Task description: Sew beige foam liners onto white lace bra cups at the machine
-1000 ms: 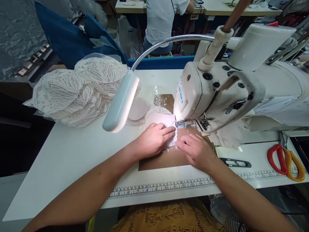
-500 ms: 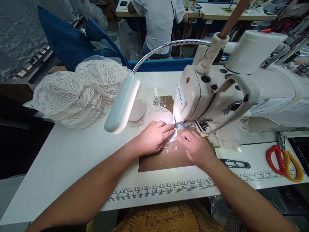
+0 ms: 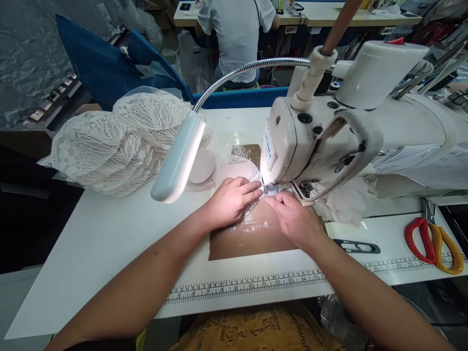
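A pale pink lace-edged cup piece (image 3: 236, 170) lies under the needle area of a white sewing machine (image 3: 283, 141). My left hand (image 3: 234, 201) rests on this lace piece with fingers stretched out and pressed flat, their tips close to the presser foot (image 3: 268, 187). Just right of it, my right hand (image 3: 294, 217) has its fingers bent together at the near edge of the piece, by the presser foot; what lies between the fingertips is mostly hidden. Beneath both hands is a brown taped sheet (image 3: 252, 243).
A lamp (image 3: 179, 158) on a bent metal neck hangs left of the machine. Behind it lies a heap of white lace pieces (image 3: 109, 141). At right are scissors (image 3: 433, 243) and a dark flat tool (image 3: 358, 246). A printed ruler (image 3: 248, 287) follows the front edge. A person (image 3: 236, 39) sits beyond.
My right hand's fingertips have moved slightly away from me, closer to the presser foot. The left hand has slid a little forward with the lace piece. The view has shifted slightly.
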Tool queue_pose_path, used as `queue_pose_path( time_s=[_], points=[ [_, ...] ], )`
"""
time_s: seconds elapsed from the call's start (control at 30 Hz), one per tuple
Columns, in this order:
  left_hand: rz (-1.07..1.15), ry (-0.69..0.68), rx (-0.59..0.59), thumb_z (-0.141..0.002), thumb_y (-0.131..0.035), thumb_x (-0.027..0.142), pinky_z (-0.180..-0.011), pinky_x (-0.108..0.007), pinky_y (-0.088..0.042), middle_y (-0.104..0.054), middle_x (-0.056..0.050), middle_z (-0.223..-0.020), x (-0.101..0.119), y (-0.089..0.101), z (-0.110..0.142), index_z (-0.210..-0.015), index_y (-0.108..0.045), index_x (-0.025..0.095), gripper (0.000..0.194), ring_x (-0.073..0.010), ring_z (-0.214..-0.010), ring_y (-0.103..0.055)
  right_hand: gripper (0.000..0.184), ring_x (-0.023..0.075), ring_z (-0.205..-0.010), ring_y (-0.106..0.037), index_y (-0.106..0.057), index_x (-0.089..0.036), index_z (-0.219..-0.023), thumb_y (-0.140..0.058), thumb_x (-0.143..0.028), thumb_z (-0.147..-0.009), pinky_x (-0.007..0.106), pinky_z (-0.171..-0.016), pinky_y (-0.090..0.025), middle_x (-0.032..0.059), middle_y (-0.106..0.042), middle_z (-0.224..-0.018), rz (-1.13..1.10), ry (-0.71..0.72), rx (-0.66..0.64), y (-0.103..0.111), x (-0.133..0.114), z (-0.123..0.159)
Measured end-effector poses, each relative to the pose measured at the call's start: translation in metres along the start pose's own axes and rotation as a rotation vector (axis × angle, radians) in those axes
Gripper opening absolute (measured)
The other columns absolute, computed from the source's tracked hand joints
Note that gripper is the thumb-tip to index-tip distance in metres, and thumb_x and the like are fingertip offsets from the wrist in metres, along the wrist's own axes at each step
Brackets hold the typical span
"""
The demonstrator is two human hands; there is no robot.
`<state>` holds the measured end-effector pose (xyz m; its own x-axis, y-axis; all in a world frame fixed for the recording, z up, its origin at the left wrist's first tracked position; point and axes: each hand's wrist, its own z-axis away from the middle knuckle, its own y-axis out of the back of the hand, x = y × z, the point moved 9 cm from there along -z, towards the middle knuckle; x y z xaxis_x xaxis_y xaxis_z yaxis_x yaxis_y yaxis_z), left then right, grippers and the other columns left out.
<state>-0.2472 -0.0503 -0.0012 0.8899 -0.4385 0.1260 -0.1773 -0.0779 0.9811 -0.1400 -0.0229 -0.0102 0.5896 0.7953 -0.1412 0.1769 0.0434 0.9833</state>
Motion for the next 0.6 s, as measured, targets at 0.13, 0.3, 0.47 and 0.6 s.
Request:
queue_pose_path(
  time_s=[0.13, 0.3, 0.47, 0.6],
  points=[
    [-0.024, 0.031, 0.002, -0.093, -0.046, 0.019, -0.072, -0.035, -0.035, -0.058, -0.009, -0.133, -0.002, -0.001, 0.000, -0.128, -0.058, 0.021, 0.037, -0.0243, -0.094, -0.051, 0.048, 0.0170, -0.074, -0.051, -0.064, -0.026, -0.122, -0.043, -0.006, -0.086, 0.028, -0.054, -0.027, 0.0044, -0.062, -0.086, -0.050, -0.017, -0.003, -0.001, 0.004, 0.001],
    [-0.048, 0.019, 0.021, -0.094, -0.044, 0.019, -0.080, -0.039, -0.036, -0.059, -0.011, -0.131, 0.000, 0.002, 0.000, -0.128, -0.057, 0.020, 0.036, -0.0269, -0.104, -0.052, 0.046, 0.0176, -0.080, -0.055, -0.064, -0.027, -0.124, -0.043, -0.008, -0.087, 0.027, -0.056, -0.031, 0.0046, -0.065, -0.090, -0.070, -0.016, 0.009, -0.002, 0.004, 0.001],
    [-0.082, 0.074, -0.022, -0.097, -0.041, 0.028, -0.082, -0.041, -0.040, -0.057, -0.013, -0.133, 0.001, 0.010, 0.003, -0.130, -0.055, 0.016, 0.038, -0.0316, -0.118, -0.048, 0.046, 0.0170, -0.079, -0.057, -0.064, -0.029, -0.125, -0.045, -0.010, -0.088, 0.027, -0.060, -0.036, 0.0029, -0.068, -0.094, -0.085, -0.014, 0.065, 0.002, 0.007, 0.005],
    [-0.026, 0.123, -0.116, -0.095, -0.048, 0.040, -0.078, -0.038, -0.046, -0.062, -0.014, -0.122, 0.008, 0.018, 0.011, -0.124, -0.060, 0.012, 0.041, -0.0291, -0.104, -0.055, 0.041, 0.0173, -0.070, -0.057, -0.069, -0.024, -0.119, -0.045, -0.011, -0.087, 0.028, -0.061, -0.038, 0.0056, -0.070, -0.095, -0.030, -0.019, 0.108, 0.008, 0.011, 0.007]
  ],
)
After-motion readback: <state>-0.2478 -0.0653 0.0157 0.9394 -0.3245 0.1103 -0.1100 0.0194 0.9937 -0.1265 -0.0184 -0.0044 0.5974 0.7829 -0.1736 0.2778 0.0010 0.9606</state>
